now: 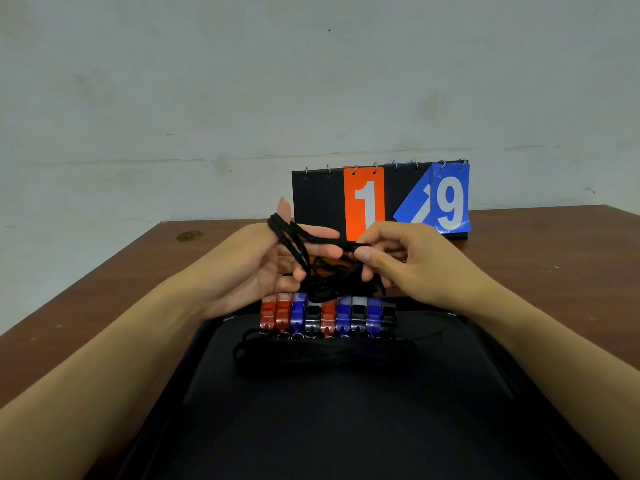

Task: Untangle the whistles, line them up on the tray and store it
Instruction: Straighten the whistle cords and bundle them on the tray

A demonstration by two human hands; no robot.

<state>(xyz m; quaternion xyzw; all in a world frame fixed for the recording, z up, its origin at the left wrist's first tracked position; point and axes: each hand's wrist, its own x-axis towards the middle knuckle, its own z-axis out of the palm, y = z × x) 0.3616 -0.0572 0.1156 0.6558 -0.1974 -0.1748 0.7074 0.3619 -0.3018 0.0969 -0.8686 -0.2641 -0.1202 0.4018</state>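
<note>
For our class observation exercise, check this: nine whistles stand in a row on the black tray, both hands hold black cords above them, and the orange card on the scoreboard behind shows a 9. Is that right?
One detail is wrong. In the head view the orange card shows a 1; the 9 is on the blue card. The rest holds: nine whistles in a row on the black tray, with the left hand and right hand holding black cords above them.

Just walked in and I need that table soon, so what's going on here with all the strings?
A person is untangling whistle cords. The left hand has black cord looped round its fingers, and the right hand pinches a strand. Nine whistles, red, blue and black, already stand in a row on the black tray. A flip scoreboard stands behind.
</note>
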